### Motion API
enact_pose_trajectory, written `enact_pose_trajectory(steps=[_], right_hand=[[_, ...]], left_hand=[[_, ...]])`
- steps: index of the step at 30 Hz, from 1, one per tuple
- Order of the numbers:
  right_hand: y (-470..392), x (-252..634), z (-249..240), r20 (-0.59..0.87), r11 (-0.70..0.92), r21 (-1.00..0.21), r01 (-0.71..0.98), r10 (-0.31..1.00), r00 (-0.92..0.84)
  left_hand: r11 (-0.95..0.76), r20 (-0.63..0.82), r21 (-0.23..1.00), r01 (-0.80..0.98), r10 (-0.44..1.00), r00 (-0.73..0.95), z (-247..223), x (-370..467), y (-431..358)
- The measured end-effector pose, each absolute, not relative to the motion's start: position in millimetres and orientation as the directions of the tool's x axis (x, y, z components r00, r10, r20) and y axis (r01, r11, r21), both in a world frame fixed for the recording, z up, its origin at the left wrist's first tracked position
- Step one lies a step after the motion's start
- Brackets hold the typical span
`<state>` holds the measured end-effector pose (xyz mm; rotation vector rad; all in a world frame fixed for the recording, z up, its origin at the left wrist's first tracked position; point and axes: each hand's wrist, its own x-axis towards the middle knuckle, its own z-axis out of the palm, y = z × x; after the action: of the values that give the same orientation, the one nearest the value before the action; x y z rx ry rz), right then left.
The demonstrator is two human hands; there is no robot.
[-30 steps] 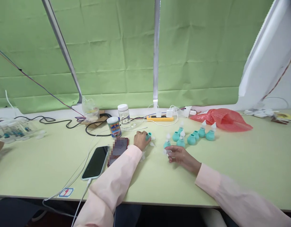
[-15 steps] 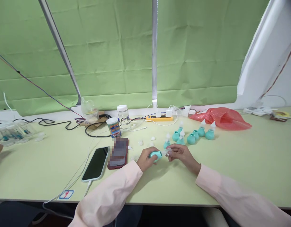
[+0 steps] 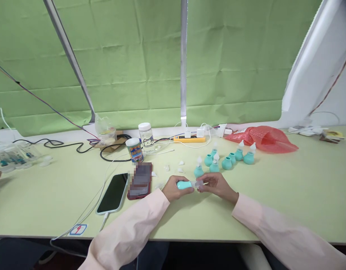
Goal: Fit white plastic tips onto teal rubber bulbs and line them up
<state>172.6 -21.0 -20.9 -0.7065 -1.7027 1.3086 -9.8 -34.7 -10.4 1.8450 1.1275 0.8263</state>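
A teal squeeze bulb (image 3: 184,185) lies sideways in my left hand (image 3: 173,189), its mouth end facing right. My right hand (image 3: 217,186) pinches a translucent nozzle (image 3: 198,183) against that mouth; the fingers hide part of the nozzle, and how far it sits in is not clear. Just beyond my right hand stand several more teal bulbs. Some carry white nozzles, like the nearest capped bulb (image 3: 198,171); others, such as one open bulb (image 3: 226,163), show bare round mouths. Small white nozzle pieces (image 3: 181,170) lie beyond my left hand.
Left of my hands lie a white-edged phone (image 3: 113,193) on a cable and a dark red phone (image 3: 140,182). Behind them stand a labelled tub (image 3: 135,150) and a clear jar (image 3: 146,137). Red bubble wrap (image 3: 265,139) and a yellow power strip (image 3: 189,139) line the back.
The bulb has turned level, its mouth now toward the right hand. My right hand has moved slightly left, and the nozzle now meets the bulb's mouth.
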Motion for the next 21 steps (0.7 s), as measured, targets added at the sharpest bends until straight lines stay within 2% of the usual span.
enact_pose_trajectory(steps=[7, 13, 16, 21], right_hand=[[-20, 178, -23, 0.241, 0.335, -0.939, 0.081, 0.804, -0.543], [-26, 172, -22, 0.250, 0.297, -0.955, 0.013, 0.824, -0.509], [-28, 168, -23, 0.246, 0.267, -0.963, -0.027, 0.839, -0.485], [-25, 168, -24, 0.162, 0.176, -0.984, -0.024, 0.829, -0.536]], left_hand=[[-0.414, 0.202, 0.787, 0.457, 0.873, 0.443, -18, -10, -31], [-0.546, 0.357, 0.681, 0.489, 0.830, 0.429, -21, -7, -33], [-0.623, 0.451, 0.582, 0.523, 0.782, 0.430, -21, -7, -35], [-0.703, 0.532, 0.380, 0.601, 0.698, 0.480, -26, -9, -33]])
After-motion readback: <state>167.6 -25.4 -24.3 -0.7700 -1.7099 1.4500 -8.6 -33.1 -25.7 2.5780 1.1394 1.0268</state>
